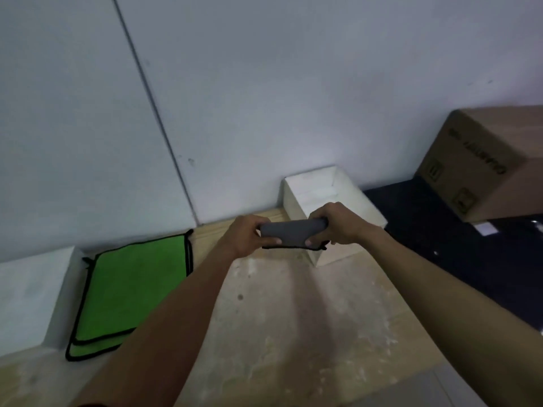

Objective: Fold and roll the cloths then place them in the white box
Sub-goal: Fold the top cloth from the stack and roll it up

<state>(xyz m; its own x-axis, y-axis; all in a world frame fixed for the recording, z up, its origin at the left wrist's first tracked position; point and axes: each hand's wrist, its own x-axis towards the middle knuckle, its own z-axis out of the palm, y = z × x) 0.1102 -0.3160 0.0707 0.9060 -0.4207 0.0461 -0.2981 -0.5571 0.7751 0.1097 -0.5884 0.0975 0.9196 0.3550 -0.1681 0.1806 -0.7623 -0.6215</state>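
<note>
A grey rolled cloth (291,234) with a black hem is held lengthwise between both hands, just in front of the white box (311,189). My left hand (245,236) grips its left end and my right hand (338,224) grips its right end. The box stands open-topped against the wall; its inside is mostly hidden from here. A green cloth (129,292) with black edging lies folded flat on the wooden table (293,318) to the left.
A second white box (29,298) sits at the far left beside the green cloth. A brown cardboard carton (482,163) stands at the right on a dark surface (440,236). The pale wall runs close behind everything.
</note>
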